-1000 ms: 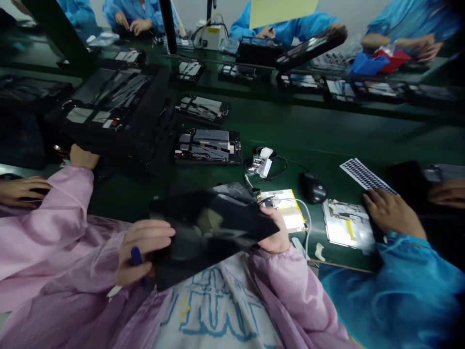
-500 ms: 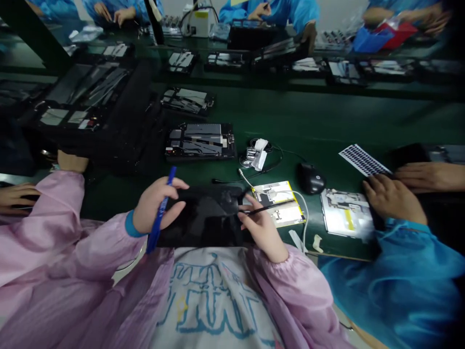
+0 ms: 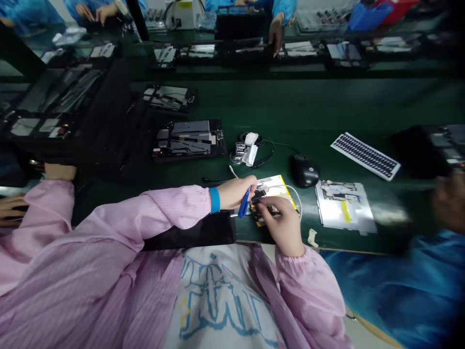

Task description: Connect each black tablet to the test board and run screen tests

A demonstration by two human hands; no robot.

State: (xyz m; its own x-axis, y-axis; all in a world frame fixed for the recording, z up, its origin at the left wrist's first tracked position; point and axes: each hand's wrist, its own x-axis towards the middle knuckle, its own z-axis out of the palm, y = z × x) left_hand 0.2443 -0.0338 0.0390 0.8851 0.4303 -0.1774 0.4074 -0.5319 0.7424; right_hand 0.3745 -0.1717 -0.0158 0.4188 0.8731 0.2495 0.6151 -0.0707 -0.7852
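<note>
My left hand point(image 3: 236, 192) reaches across to the right, closed around a blue pen point(image 3: 244, 202) whose tip points down at a yellow-edged board point(image 3: 278, 184). My right hand point(image 3: 283, 224) rests on the same board's near side, its fingers pinched on a small dark part that I cannot make out. A black tablet panel point(image 3: 196, 233) lies flat at the table's near edge, partly under my left sleeve.
A black mouse point(image 3: 304, 171), a white plate with yellow tape point(image 3: 344, 211), a sticker sheet point(image 3: 365, 156), a cable bundle point(image 3: 248, 150) and open tablet chassis point(image 3: 189, 138) lie on the green table point(image 3: 327, 116). Other people's hands, one at the left point(image 3: 10, 207), one blurred at the right point(image 3: 448, 199).
The black panel went from held up in both hands to lying flat. My left hand with the pen then crossed right onto the yellow board, and my right hand moved there too.
</note>
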